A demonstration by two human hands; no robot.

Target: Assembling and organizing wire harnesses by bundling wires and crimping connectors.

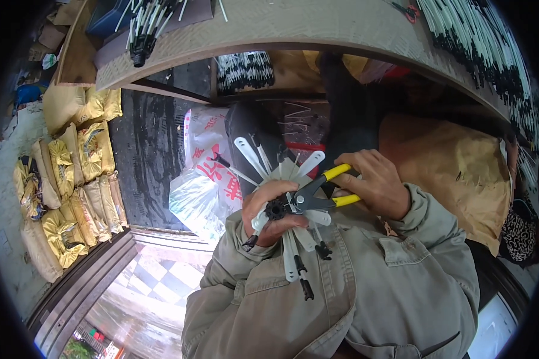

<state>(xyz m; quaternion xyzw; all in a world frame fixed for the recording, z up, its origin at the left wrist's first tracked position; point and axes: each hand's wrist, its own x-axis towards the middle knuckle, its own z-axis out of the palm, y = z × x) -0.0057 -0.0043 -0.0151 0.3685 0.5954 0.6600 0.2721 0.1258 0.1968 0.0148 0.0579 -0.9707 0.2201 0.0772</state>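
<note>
My left hand [268, 210] grips a round black hub [276, 209] from which several flat white plastic ribs [250, 157] fan out, some ending in black tips [306, 289]. My right hand [374, 181] is closed around the yellow handles of a pair of pliers [332, 186]. The dark jaws of the pliers meet the hub next to my left fingers. Both hands sit close to my chest, above my grey-green jacket.
A curved wooden bench [293, 27] spans the top, with a bundle of white ribs [145, 27] at its left and a long pile [491, 48] at its right. A white printed plastic bag [205, 170], yellow sacks [81, 173] and a brown sack [461, 170] lie below.
</note>
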